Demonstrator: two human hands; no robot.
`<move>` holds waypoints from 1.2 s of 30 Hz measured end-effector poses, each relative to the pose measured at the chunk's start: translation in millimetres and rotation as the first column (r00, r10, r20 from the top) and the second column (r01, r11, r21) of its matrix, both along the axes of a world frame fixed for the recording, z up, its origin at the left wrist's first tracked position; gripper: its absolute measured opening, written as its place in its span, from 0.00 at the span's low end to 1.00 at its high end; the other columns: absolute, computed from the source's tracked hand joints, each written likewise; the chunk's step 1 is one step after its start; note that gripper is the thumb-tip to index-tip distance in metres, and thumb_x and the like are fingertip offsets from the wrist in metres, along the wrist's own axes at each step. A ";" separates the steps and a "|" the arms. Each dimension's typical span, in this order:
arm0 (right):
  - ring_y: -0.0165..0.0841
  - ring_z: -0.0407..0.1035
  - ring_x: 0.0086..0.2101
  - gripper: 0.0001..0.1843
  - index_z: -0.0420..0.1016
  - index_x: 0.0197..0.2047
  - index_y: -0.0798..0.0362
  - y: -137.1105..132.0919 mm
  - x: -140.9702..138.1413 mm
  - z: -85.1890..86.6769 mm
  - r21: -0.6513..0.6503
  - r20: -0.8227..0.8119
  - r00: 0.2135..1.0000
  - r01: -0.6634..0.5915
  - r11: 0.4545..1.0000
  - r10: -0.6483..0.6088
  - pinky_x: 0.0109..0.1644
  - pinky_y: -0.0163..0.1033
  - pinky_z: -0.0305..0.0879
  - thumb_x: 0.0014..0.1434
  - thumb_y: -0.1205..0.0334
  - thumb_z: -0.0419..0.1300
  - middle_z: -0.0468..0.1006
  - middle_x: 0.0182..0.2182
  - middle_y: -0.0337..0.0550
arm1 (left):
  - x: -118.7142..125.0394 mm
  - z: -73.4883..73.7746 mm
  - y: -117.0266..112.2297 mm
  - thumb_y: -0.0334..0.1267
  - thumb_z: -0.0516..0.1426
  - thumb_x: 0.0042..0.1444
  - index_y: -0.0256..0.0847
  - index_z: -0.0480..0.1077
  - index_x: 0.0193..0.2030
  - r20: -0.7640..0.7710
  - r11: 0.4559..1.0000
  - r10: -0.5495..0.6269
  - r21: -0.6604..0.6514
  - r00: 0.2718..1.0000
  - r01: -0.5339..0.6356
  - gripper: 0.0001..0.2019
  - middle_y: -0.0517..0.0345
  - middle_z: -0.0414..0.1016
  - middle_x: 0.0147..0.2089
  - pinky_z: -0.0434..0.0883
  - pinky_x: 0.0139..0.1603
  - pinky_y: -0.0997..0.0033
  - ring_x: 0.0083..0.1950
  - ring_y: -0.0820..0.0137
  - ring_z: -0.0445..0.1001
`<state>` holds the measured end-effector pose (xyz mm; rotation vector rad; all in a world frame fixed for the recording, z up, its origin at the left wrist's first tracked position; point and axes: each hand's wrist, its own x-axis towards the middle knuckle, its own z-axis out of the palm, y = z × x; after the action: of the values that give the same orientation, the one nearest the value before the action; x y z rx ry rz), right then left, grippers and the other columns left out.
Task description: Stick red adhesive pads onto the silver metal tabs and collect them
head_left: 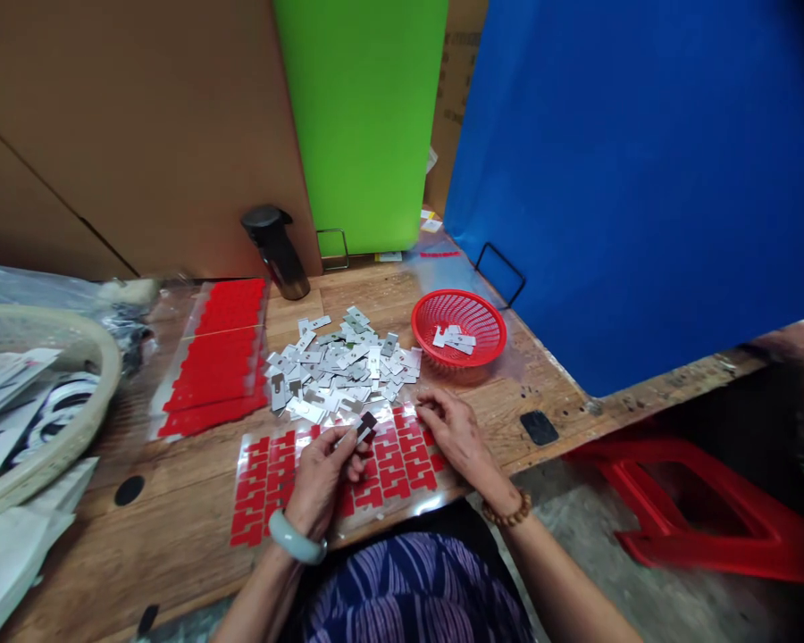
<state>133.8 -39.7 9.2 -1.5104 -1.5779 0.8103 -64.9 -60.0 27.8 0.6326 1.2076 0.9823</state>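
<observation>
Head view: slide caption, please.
Left hand holding a small plate over a sheet of red shapes, right hand at its far edge, near piled plates and a red basket.

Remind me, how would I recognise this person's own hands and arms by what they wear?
The left hand has a smooth, pale greenish-grey bangle at its wrist. The right hand has a bracelet of round brown beads at its wrist. No gloves or sleeves show on either side.
</observation>
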 end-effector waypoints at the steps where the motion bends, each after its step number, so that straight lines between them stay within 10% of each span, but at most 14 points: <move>1: 0.33 0.65 0.32 0.05 0.71 0.34 0.53 2.4 -3.9 0.7 0.041 0.057 0.998 -0.022 0.999 0.020 0.38 0.38 0.61 0.56 0.66 0.54 0.72 0.31 0.41 | 1.0 -1.9 0.1 0.40 0.64 0.45 0.31 0.70 0.31 -0.009 1.000 0.005 -0.007 1.000 -0.005 0.13 0.57 0.75 0.25 0.67 0.21 0.83 0.19 0.80 0.69; 10: 0.33 0.64 0.33 0.07 0.67 0.31 0.53 15.5 -13.2 -9.7 0.046 0.323 0.946 -0.031 0.998 0.014 0.38 0.37 0.57 0.54 0.72 0.51 0.70 0.30 0.42 | 11.4 -13.2 -1.9 0.33 0.64 0.45 0.32 0.69 0.36 -0.024 0.993 0.044 -0.105 0.999 -0.046 0.12 0.49 0.79 0.30 0.76 0.35 0.75 0.30 0.69 0.79; 36: 0.34 0.62 0.33 0.06 0.63 0.29 0.52 9.2 -21.1 -9.7 0.075 0.259 0.965 0.029 0.997 -0.047 0.38 0.38 0.58 0.54 0.72 0.50 0.68 0.29 0.41 | 31.5 -20.4 19.5 0.29 0.62 0.46 0.34 0.67 0.39 -0.034 0.992 0.125 0.035 0.992 -0.124 0.13 0.53 0.78 0.32 0.75 0.37 0.71 0.33 0.67 0.79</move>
<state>112.7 -30.6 -0.5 -1.6428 -1.7418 0.5440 -33.4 -40.5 7.4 0.6088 1.2769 1.1012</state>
